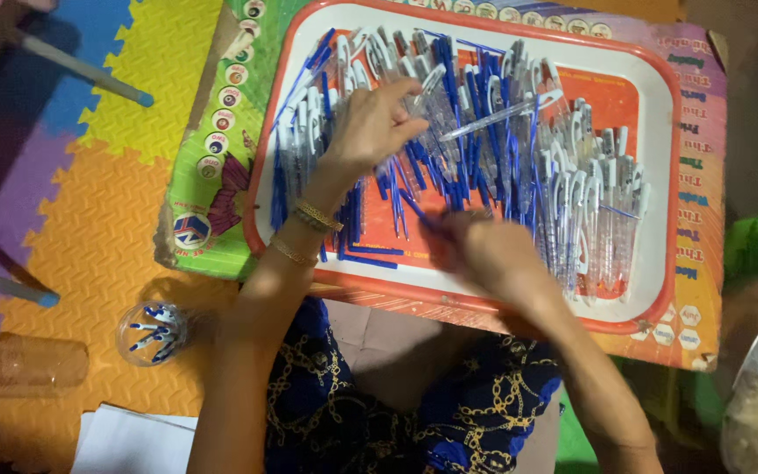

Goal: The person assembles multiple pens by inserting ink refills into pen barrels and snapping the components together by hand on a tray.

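Pens [484,149] fill a white tray with a red rim [668,175], heaped in loose rows of clear barrels, white clips and blue refills. Most lie with their long axes running away from the person, up and down the picture; a few cross the heap at a slant. The tray rests on a colourful printed board [208,158] laid over foam floor mats [125,254].

The left hand [370,127] reaches over the left half of the heap, its fingers [410,92] curled and pinching one clear pen barrel [427,88] near the far rim. That barrel points up and to the right from the fingertips, lifted a little above the rest.

The right hand [484,250] is low over the near middle of the tray and is blurred, so I cannot tell whether its fingers are spread or closed on anything. Loose blue refills [414,206] lie just beyond it, between the two hands, with their length slanting from the left hand down toward the right. The right hand is the nearer of the two to them.

Off the board, to the person's left, a small clear cup [153,332] stands on the mats with blue and white bits inside.
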